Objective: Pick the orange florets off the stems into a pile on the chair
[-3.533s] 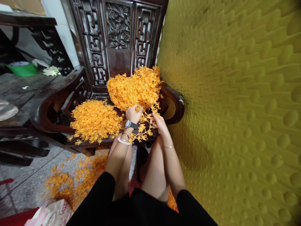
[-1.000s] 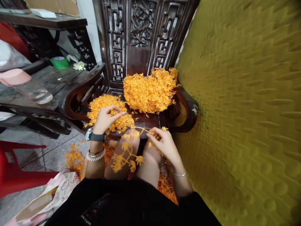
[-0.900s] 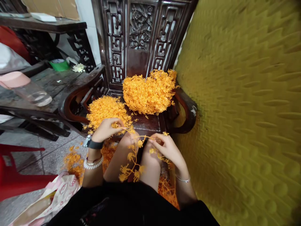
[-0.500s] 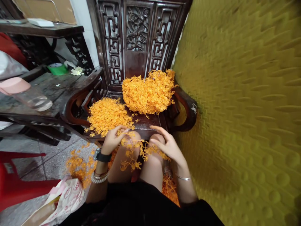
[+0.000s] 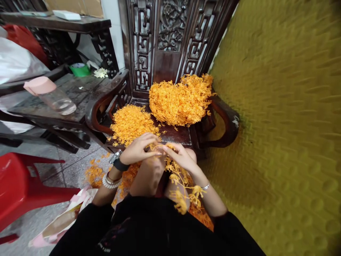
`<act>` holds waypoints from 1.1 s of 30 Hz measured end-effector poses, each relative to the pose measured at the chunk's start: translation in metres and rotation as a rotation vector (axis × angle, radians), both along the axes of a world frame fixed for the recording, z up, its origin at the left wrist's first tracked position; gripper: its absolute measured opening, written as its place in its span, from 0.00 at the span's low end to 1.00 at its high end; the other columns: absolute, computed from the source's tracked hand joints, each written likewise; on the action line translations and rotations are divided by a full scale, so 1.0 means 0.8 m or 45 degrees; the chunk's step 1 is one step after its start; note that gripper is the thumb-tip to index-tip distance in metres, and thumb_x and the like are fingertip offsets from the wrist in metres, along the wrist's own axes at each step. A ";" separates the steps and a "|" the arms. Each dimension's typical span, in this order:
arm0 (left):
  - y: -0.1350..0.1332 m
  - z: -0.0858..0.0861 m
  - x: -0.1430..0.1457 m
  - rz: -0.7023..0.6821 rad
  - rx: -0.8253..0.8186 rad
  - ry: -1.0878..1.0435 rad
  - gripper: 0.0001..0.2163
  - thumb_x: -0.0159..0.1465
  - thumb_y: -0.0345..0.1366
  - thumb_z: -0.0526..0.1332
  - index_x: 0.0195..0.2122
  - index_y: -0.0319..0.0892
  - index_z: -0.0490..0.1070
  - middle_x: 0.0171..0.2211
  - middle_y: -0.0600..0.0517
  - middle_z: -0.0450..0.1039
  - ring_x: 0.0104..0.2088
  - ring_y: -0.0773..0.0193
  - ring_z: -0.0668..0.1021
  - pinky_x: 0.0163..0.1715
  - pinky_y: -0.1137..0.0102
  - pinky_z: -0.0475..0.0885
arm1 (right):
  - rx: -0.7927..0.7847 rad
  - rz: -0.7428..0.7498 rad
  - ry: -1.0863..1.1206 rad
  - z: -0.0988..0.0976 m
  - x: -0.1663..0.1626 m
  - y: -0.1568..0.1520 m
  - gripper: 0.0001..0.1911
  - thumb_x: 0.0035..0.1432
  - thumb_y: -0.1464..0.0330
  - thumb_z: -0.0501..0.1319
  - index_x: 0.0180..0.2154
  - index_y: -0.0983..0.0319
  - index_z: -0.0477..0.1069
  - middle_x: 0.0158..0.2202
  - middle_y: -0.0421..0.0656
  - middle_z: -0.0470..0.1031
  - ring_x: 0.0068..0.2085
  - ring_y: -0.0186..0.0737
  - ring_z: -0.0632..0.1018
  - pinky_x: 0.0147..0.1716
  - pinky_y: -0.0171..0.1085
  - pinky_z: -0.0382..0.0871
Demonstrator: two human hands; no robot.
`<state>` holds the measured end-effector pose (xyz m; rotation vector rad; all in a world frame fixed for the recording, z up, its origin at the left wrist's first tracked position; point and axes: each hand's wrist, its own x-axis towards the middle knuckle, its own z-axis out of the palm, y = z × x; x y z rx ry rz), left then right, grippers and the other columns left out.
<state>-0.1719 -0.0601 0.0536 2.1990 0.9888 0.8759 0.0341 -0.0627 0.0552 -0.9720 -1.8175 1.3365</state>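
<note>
My left hand and my right hand come close together above my knees. Both pinch a branching orange plastic sprue, whose thin stems carry small curly pieces. Most of it dangles below my right hand, over my thighs. Between the fingertips the upper end is partly covered. Just beyond my left hand a loose heap of small orange pieces lies on the wooden chair's seat. A larger orange pile sits behind it to the right, against the carved backrest.
On the dark side table are a clear bottle with a pink lid and green tape. A red stool and a bag are at lower left. Orange bits litter the floor. A yellow textured mat stands at right.
My hands have come together from apart, and the sprue has shifted right to hang below my right hand. The view has swung slightly left.
</note>
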 end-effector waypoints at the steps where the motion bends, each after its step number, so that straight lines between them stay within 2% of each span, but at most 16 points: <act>1: 0.001 0.001 -0.001 -0.090 -0.130 -0.084 0.10 0.60 0.42 0.62 0.36 0.41 0.71 0.42 0.47 0.73 0.45 0.59 0.73 0.48 0.63 0.67 | -0.041 0.009 0.010 0.003 0.000 0.001 0.17 0.59 0.58 0.57 0.27 0.64 0.70 0.25 0.38 0.69 0.27 0.31 0.68 0.29 0.31 0.65; 3: 0.004 0.002 0.000 -0.228 -0.427 -0.242 0.10 0.61 0.42 0.59 0.36 0.41 0.71 0.37 0.47 0.74 0.39 0.62 0.75 0.43 0.66 0.69 | -0.106 0.053 0.043 0.009 0.000 0.004 0.16 0.59 0.58 0.58 0.29 0.63 0.72 0.27 0.39 0.71 0.30 0.33 0.72 0.31 0.33 0.68; 6: 0.006 -0.003 0.004 -0.255 -0.720 -0.431 0.14 0.64 0.45 0.55 0.33 0.41 0.72 0.32 0.48 0.74 0.34 0.63 0.75 0.38 0.68 0.70 | -0.196 0.135 0.103 0.019 0.002 0.008 0.13 0.58 0.59 0.59 0.32 0.63 0.73 0.31 0.41 0.74 0.31 0.33 0.73 0.32 0.33 0.70; 8: 0.005 -0.008 0.005 -0.199 -0.782 -0.515 0.19 0.65 0.49 0.51 0.27 0.41 0.72 0.29 0.49 0.73 0.32 0.64 0.75 0.36 0.68 0.70 | -0.344 0.169 0.136 0.025 0.005 0.010 0.13 0.57 0.59 0.60 0.33 0.63 0.72 0.28 0.40 0.72 0.24 0.28 0.69 0.23 0.30 0.64; 10: 0.002 -0.013 0.005 -0.107 -0.783 -0.531 0.23 0.65 0.52 0.49 0.23 0.42 0.70 0.24 0.50 0.70 0.28 0.65 0.72 0.32 0.69 0.68 | -0.547 0.211 0.150 0.027 0.008 0.011 0.14 0.57 0.58 0.60 0.32 0.64 0.71 0.22 0.35 0.65 0.17 0.24 0.59 0.15 0.28 0.52; 12: -0.002 -0.017 0.003 -0.032 -0.760 -0.482 0.24 0.65 0.54 0.48 0.22 0.41 0.68 0.20 0.52 0.66 0.23 0.67 0.68 0.27 0.70 0.66 | -0.690 0.253 0.129 0.028 0.009 0.010 0.16 0.56 0.58 0.60 0.28 0.64 0.68 0.17 0.31 0.56 0.15 0.23 0.51 0.13 0.29 0.41; 14: -0.009 -0.018 0.001 -0.001 -0.765 -0.441 0.25 0.64 0.54 0.49 0.20 0.40 0.67 0.18 0.53 0.63 0.21 0.69 0.65 0.25 0.70 0.63 | -0.725 0.284 0.101 0.027 0.009 0.008 0.19 0.56 0.57 0.60 0.22 0.63 0.63 0.15 0.30 0.50 0.15 0.22 0.48 0.14 0.30 0.37; 17: -0.023 -0.018 0.003 -0.026 -0.895 -0.617 0.21 0.61 0.53 0.55 0.22 0.40 0.69 0.21 0.52 0.67 0.25 0.67 0.70 0.29 0.70 0.65 | -0.579 0.240 0.074 0.027 0.004 0.004 0.24 0.57 0.56 0.59 0.17 0.62 0.55 0.14 0.30 0.48 0.16 0.23 0.48 0.15 0.31 0.38; 20: -0.036 -0.016 0.013 -0.088 -1.313 -0.909 0.19 0.61 0.53 0.56 0.31 0.40 0.72 0.28 0.47 0.72 0.30 0.63 0.75 0.29 0.69 0.69 | -0.324 0.094 0.024 0.031 -0.002 0.003 0.24 0.58 0.56 0.58 0.17 0.62 0.56 0.15 0.32 0.49 0.18 0.25 0.50 0.16 0.31 0.41; 22: -0.042 -0.016 0.021 -0.120 -1.624 -0.990 0.20 0.61 0.54 0.54 0.32 0.40 0.71 0.28 0.47 0.72 0.24 0.67 0.72 0.21 0.72 0.65 | -0.165 0.024 -0.027 0.034 -0.004 0.003 0.23 0.57 0.55 0.58 0.18 0.62 0.57 0.17 0.33 0.50 0.20 0.26 0.52 0.18 0.31 0.44; 24: -0.045 -0.017 0.025 -0.092 -1.745 -1.018 0.18 0.61 0.53 0.55 0.32 0.41 0.69 0.25 0.51 0.67 0.16 0.75 0.61 0.14 0.76 0.54 | -0.048 0.013 -0.085 0.037 -0.002 0.004 0.24 0.57 0.54 0.58 0.17 0.62 0.57 0.18 0.34 0.51 0.21 0.27 0.54 0.19 0.31 0.46; 26: -0.043 -0.021 0.024 -0.002 -1.621 -1.016 0.16 0.60 0.50 0.57 0.32 0.41 0.67 0.21 0.56 0.61 0.15 0.77 0.53 0.14 0.77 0.46 | 0.014 0.046 -0.148 0.039 0.003 0.003 0.24 0.57 0.54 0.57 0.17 0.62 0.57 0.19 0.35 0.52 0.22 0.27 0.54 0.19 0.32 0.47; 28: -0.040 -0.026 0.019 0.093 -1.311 -0.929 0.15 0.60 0.49 0.58 0.30 0.40 0.67 0.20 0.57 0.58 0.17 0.75 0.57 0.15 0.76 0.49 | 0.027 0.102 -0.216 0.039 0.008 -0.001 0.24 0.58 0.55 0.57 0.17 0.62 0.58 0.18 0.35 0.52 0.21 0.27 0.54 0.19 0.32 0.47; 30: -0.040 -0.030 0.013 0.207 -0.913 -0.728 0.17 0.61 0.48 0.58 0.25 0.39 0.67 0.21 0.55 0.62 0.21 0.73 0.63 0.19 0.75 0.56 | 0.032 0.164 -0.306 0.038 0.011 -0.007 0.24 0.58 0.56 0.57 0.17 0.62 0.59 0.17 0.35 0.52 0.21 0.27 0.54 0.18 0.32 0.46; 33: -0.044 -0.028 0.009 0.381 -0.425 -0.385 0.20 0.62 0.47 0.57 0.17 0.39 0.63 0.17 0.56 0.60 0.21 0.72 0.64 0.22 0.73 0.56 | 0.057 0.263 -0.379 0.038 0.009 -0.022 0.24 0.61 0.58 0.54 0.17 0.62 0.61 0.16 0.35 0.54 0.20 0.27 0.54 0.18 0.31 0.48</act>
